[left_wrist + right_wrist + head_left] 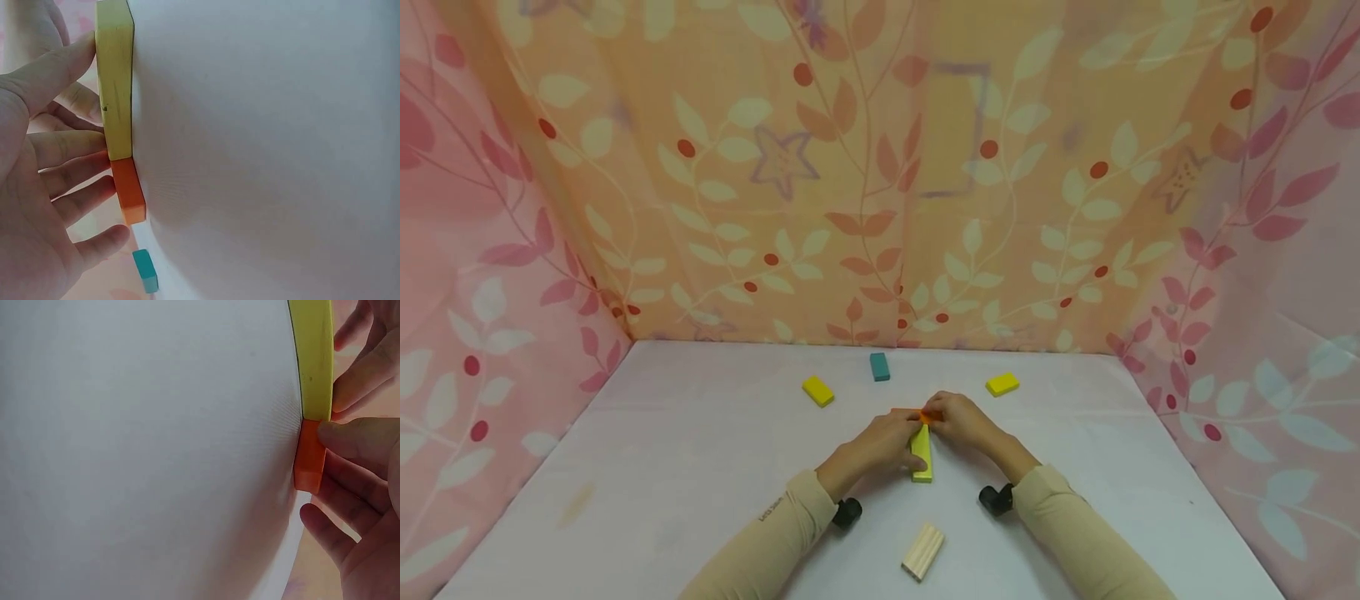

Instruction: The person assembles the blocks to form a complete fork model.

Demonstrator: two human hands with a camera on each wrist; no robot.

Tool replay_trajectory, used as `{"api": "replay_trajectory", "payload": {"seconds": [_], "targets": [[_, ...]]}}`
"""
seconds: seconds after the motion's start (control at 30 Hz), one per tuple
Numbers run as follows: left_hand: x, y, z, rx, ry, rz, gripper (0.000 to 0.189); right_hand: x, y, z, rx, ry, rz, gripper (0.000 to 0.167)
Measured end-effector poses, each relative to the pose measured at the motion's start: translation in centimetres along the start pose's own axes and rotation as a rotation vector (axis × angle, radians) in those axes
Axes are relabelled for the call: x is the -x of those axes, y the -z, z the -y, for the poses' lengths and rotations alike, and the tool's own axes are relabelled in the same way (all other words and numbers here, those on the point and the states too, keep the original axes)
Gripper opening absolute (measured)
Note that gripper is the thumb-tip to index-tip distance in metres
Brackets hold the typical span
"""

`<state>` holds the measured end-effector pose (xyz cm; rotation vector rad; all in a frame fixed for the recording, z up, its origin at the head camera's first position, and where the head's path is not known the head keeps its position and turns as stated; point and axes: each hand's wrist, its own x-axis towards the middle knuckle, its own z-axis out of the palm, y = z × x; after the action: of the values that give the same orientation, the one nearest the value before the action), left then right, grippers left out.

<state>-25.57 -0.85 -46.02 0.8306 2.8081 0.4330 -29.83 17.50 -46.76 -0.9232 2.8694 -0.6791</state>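
Note:
A long yellow-green block (922, 457) lies on the table, pointing away from me. At its far end sits an orange block (309, 456), meeting it end to side; the hands partly cover it in the head view. My left hand (891, 440) lies along the left of the yellow-green block. Its thumb touches that block near the close end, and its rather straight fingers touch the blocks around the joint. From the right, my right hand (961, 417) pinches the orange block, with the thumb near the joint and the fingers partly hidden behind it.
Beyond the hands lie a teal block (880, 367), one yellow block (818, 391) to the left and another yellow block (1002, 384) to the right. A ridged bare-wood piece (922, 552) lies close to me. Patterned cloth walls (865, 208) surround the white tabletop (700, 433).

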Motion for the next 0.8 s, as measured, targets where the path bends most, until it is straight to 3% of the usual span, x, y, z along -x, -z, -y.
{"api": "replay_trajectory", "payload": {"seconds": [0.33, 0.8], "targets": [[-0.2, -0.4, 0.0, 0.007, 0.01, 0.009, 0.072, 0.9, -0.1, 0.2, -0.026, -0.057, -0.016, 0.022], [-0.3, -0.5, 0.2, -0.009, 0.038, -0.001, 0.072, 3.1, 0.4, 0.4, 0.001, -0.016, -0.04, 0.019]]}}
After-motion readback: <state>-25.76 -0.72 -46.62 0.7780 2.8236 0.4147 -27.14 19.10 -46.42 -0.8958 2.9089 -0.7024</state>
